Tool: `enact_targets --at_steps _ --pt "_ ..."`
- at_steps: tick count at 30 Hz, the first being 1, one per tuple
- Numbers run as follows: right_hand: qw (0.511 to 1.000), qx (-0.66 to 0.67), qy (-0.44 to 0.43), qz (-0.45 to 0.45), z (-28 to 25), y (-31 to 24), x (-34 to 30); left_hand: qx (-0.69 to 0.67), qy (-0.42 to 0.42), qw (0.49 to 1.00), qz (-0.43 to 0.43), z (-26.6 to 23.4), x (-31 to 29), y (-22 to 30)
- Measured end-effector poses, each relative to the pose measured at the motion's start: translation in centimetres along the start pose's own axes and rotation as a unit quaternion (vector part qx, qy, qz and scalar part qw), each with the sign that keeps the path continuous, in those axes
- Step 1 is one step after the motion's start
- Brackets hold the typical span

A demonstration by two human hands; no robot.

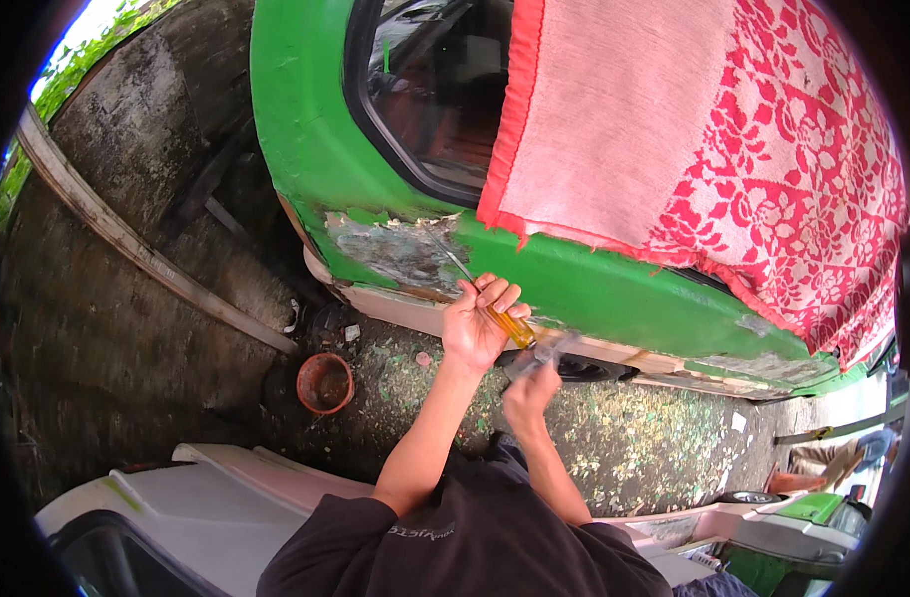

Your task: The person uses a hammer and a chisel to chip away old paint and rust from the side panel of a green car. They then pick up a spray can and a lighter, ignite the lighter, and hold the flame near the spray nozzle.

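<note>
Filling the upper view is a green vehicle (564, 279), its paint scuffed along the lower side. Ground (614, 428) below is dark and strewn with pale and green flakes. Part of a pale vehicle (206, 507) shows at lower left. A red-and-white flowered cloth (664, 149) drapes over the green vehicle, covering part of its dark side window (435, 109). The wearer's dark shirt (495, 547) occupies the bottom centre. A stripped patch (395, 249), grey with ragged paint edges, lies below the window. A reddish round pot (346, 388) sits on the ground to the left of the forearms.

Left grip (480, 323): closed, fingers wrapped on the amber handle of a slim hand tool (512, 326). The tool slants, blade pointing up and left to the stripped patch; contact at the tip cannot be confirmed. Right grip (532, 391): motion-blurred, just below the handle's butt, fingers curled in on a blurred greyish object (549, 350) whose kind cannot be told.

Markings: small pale lettering (422, 533) on the shirt front, text not transcribed; the tool handle's surface is too small to check for any label
</note>
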State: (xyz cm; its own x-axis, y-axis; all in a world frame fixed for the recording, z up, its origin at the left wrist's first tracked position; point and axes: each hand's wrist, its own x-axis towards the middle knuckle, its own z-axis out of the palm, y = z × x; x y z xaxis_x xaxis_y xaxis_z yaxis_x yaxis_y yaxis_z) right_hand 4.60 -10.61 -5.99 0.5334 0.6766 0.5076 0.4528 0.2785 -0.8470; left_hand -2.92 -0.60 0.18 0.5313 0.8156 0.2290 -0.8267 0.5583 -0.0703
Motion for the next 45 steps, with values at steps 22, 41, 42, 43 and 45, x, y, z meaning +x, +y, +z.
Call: enact_targets --at_steps 22,41,42,43,45 --pt "0.821 0.435 -0.283 0.237 -6.5 -2.1 3.6 0.041 0.021 0.999 0.008 -0.4 -0.3 0.7" --pt "0.975 0.165 -0.021 -0.146 -2.0 3.2 0.3 0.047 0.076 0.996 0.011 0.9 0.2 0.3" --pt "0.981 0.064 -0.025 -0.18 -1.6 3.5 0.7 0.027 0.081 0.996 0.007 1.6 0.5 0.7" --pt "0.984 0.044 -0.029 -0.171 -1.8 3.5 0.5 0.024 0.079 0.997 0.008 1.5 0.3 0.7" --pt "0.975 0.205 -0.031 -0.08 -2.4 1.7 0.3 0.022 0.07 0.997 0.014 1.1 -0.1 1.0"
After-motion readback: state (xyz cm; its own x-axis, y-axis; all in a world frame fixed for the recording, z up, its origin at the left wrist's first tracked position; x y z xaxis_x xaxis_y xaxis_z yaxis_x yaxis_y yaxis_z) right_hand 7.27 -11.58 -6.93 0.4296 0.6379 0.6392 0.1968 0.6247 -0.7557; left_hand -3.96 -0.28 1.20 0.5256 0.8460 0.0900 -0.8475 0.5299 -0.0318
